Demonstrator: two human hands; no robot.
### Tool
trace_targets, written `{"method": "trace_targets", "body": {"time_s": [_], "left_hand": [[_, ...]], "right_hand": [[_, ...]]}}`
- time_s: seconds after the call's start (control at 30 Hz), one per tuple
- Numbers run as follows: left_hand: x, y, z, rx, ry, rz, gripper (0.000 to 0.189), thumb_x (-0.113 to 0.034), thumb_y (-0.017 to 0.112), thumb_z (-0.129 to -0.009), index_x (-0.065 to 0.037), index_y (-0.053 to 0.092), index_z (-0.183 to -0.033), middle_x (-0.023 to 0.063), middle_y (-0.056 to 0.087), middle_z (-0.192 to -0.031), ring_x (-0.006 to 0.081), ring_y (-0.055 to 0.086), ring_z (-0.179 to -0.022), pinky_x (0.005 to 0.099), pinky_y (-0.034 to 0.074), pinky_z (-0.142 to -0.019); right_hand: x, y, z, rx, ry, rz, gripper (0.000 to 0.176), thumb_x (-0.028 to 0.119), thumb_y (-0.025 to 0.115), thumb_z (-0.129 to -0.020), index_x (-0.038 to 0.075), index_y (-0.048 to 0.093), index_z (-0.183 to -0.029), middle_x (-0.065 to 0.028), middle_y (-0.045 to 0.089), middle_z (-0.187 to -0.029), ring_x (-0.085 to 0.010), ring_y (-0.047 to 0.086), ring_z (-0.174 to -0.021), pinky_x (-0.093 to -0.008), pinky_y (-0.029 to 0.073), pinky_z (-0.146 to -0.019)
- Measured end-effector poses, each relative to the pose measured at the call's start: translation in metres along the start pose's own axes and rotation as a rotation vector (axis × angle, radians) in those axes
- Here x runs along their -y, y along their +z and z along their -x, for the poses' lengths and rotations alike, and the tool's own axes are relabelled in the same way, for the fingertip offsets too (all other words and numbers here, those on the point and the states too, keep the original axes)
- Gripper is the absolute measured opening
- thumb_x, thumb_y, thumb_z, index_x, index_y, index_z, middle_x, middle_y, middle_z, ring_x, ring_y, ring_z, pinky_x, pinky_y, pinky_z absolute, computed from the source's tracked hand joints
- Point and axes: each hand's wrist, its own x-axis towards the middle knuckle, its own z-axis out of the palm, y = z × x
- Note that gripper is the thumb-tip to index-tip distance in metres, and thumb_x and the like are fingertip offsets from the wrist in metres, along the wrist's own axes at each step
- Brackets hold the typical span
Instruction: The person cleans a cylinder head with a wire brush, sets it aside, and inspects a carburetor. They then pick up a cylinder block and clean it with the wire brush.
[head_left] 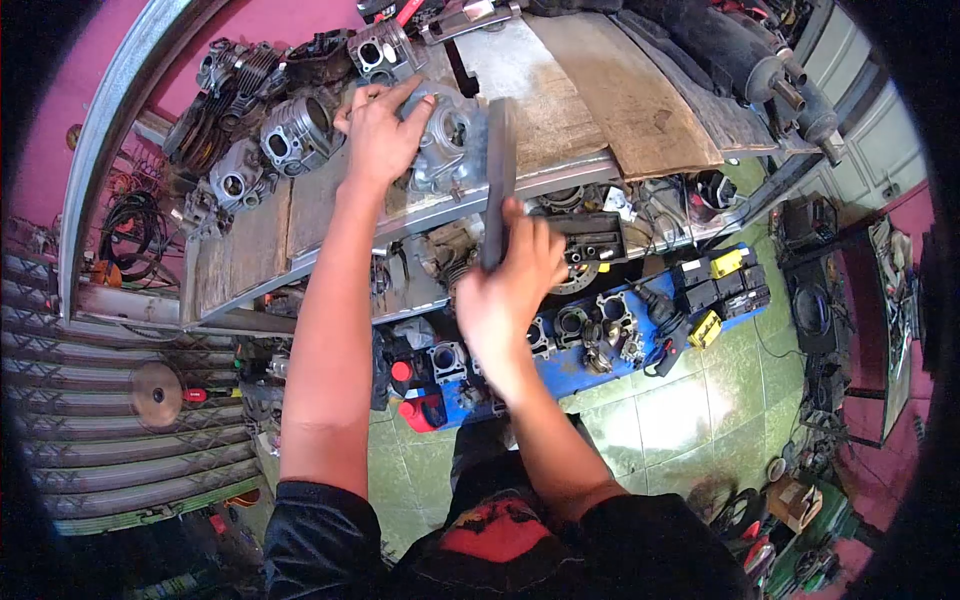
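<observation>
My left hand [383, 135] grips the upper left side of a grey metal engine part [440, 140], with the thumb laid over its edge. The part, which looks like a cylinder head, rests on the wooden bench near its front edge. A long, dark, flat bar [499, 170], blurred by motion, stands close against the part's right side. Its near end is in the closed fingers of my right hand [515, 285]. That hand hovers in front of the bench, also partly smeared.
Engine cylinders [296, 133] and other metal parts crowd the bench's left side. Loose boards [640, 95] cover its right, with black exhaust mufflers [735, 55] behind. Below, a blue bench [565, 370] carries several cylinders, red bottles [420, 412] and yellow-black tools [728, 264].
</observation>
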Motion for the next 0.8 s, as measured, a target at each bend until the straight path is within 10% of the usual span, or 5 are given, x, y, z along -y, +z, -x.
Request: {"method": "trace_targets", "body": {"time_s": [0.23, 0.5, 0.8], "left_hand": [[0.002, 0.001, 0.000, 0.011, 0.012, 0.018, 0.046, -0.050, 0.072, -0.094, -0.021, 0.079, -0.129, 0.0131, 0.077, -0.117, 0.0291, 0.060, -0.125, 0.0555, 0.027, -0.113], [-0.001, 0.001, 0.001, 0.004, -0.061, -0.026, 0.045, -0.051, 0.072, -0.093, -0.024, 0.079, -0.129, 0.0142, 0.077, -0.117, 0.0316, 0.059, -0.126, 0.0556, 0.027, -0.112], [-0.001, 0.000, 0.000, 0.005, -0.032, 0.021, 0.047, -0.052, 0.073, -0.090, -0.024, 0.080, -0.127, 0.0142, 0.078, -0.113, 0.0306, 0.060, -0.123, 0.0548, 0.028, -0.111]], "right_hand": [[-0.009, 0.038, -0.099, -0.019, 0.036, -0.013, 0.065, -0.002, 0.067, -0.066, -0.001, 0.063, -0.130, -0.0197, 0.063, -0.123, -0.0431, 0.054, -0.118, -0.0566, 0.035, -0.101], [-0.003, -0.004, 0.006, -0.031, -0.086, 0.047, 0.076, 0.000, 0.069, -0.064, 0.001, 0.059, -0.139, -0.0179, 0.061, -0.126, -0.0400, 0.051, -0.122, -0.0537, 0.034, -0.101], [-0.008, 0.041, -0.075, -0.098, -0.030, 0.044, 0.067, 0.003, 0.073, -0.068, -0.001, 0.063, -0.134, -0.0193, 0.062, -0.121, -0.0407, 0.052, -0.120, -0.0565, 0.035, -0.101]]}}
